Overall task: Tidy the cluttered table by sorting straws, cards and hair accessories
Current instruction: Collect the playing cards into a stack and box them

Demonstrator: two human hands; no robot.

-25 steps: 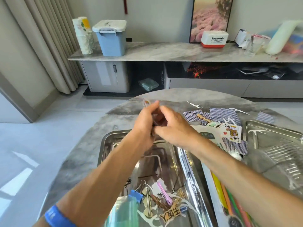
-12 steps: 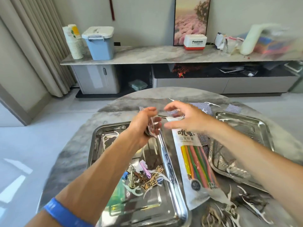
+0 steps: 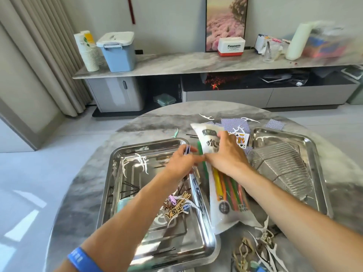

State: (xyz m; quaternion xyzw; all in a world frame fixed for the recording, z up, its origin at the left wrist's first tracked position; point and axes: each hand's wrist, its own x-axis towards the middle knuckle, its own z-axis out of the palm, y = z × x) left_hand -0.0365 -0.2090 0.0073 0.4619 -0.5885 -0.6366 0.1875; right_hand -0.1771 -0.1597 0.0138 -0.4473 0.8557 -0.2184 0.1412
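My left hand (image 3: 181, 163) grips a small stack of blue-backed cards (image 3: 187, 149) above the far edge of the left steel tray (image 3: 117, 154). My right hand (image 3: 225, 156) grips the upper part of a white bag of coloured straws (image 3: 225, 195) lying between the two trays; the bag's top is lifted and bent up. A green straw (image 3: 202, 156) lies beside the bag. Hair clips and bobby pins (image 3: 176, 207) lie in the left tray. More cards (image 3: 237, 132), one face up, lie behind the bag.
The right steel tray (image 3: 312, 146) holds a clear ribbed plastic piece (image 3: 282, 167). Hair accessories and white floss picks (image 3: 259, 250) clutter the near right of the round marble table (image 3: 94, 173). A long sideboard with a blue bin (image 3: 117, 52) stands behind.
My right hand left my left hand, reached the straw bag and now grips it, lifting its top. My left hand keeps the cards. The camera tilted down.
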